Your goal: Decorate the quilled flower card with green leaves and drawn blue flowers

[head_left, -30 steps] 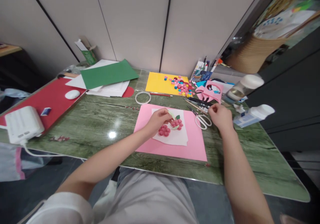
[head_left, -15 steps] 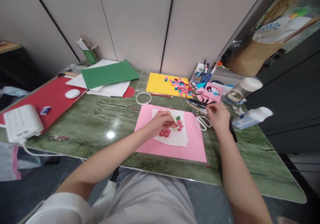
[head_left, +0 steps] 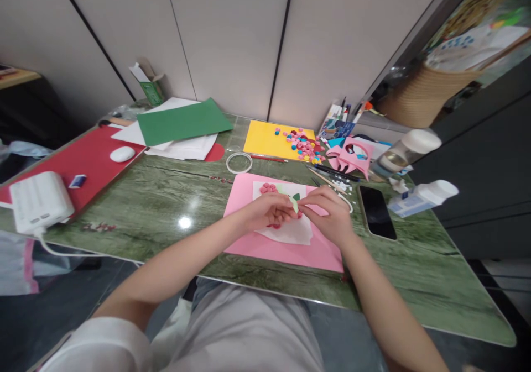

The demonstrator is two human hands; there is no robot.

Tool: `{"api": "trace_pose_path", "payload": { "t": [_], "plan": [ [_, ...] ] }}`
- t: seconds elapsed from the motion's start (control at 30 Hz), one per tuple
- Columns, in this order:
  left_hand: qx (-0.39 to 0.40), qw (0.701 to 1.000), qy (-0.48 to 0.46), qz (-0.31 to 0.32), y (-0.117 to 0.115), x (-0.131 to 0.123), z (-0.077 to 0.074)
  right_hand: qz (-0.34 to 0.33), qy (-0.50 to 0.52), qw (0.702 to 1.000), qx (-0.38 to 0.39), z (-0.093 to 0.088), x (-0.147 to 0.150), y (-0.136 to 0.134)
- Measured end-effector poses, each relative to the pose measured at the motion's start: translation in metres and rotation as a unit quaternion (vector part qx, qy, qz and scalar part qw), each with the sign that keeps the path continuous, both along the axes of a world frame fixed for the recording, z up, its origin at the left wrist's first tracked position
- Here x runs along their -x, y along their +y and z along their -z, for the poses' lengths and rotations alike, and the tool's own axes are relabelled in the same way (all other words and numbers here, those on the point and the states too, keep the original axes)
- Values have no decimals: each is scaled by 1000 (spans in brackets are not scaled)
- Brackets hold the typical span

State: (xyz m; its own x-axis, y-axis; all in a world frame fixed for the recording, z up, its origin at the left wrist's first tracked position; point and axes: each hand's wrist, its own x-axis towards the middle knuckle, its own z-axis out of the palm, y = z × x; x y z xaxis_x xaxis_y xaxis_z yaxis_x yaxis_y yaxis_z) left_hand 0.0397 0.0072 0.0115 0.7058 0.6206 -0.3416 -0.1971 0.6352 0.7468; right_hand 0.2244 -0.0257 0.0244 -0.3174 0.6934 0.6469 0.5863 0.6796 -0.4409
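We'd call this a craft corner, but home or office, we honestly can't tell. We've got a green table (head_left: pixel 440 283) right by plain grey wall panels (head_left: pixel 224 40), covered in coloured paper: a pink sheet (head_left: pixel 327 257), a green sheet (head_left: pixel 185 123), a yellow sheet (head_left: pixel 259 140). Plus little coloured bits (head_left: pixel 305 146), a box of pens (head_left: pixel 335 123) and a woven basket (head_left: pixel 431 93) off right.
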Motion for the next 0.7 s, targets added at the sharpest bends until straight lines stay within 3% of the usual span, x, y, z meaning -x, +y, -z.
{"api": "trace_pose_path", "payload": {
  "t": [0.2, 0.3, 0.4, 0.47, 0.53, 0.6, 0.7],
  "plan": [
    [35, 999, -1, 7, -4, -2, -4, 2, -32, 999, 0, 1, 1, -1],
    [39, 999, 13, 10, -1, -2, -4, 34, -12, 999, 35, -1, 5, -1],
    [-23, 998, 54, 3, 12, 4, -9, 97, 93, 980, 147, 0, 6, 3],
    [-133, 985, 104, -24, 23, 12, -16, 112, 180, 939, 270, 3, 4, 7],
    [-290, 939, 181, -39, 31, 21, -22, 96, 254, 882, 384, 8, 0, 12],
    [-452, 847, 277, -34, 30, 32, -23, 79, 292, 843, 445, 11, -3, 17],
    [-603, 727, 327, 27, 13, 48, -8, 67, 253, 841, 473, 14, -7, 25]
  ]
}}
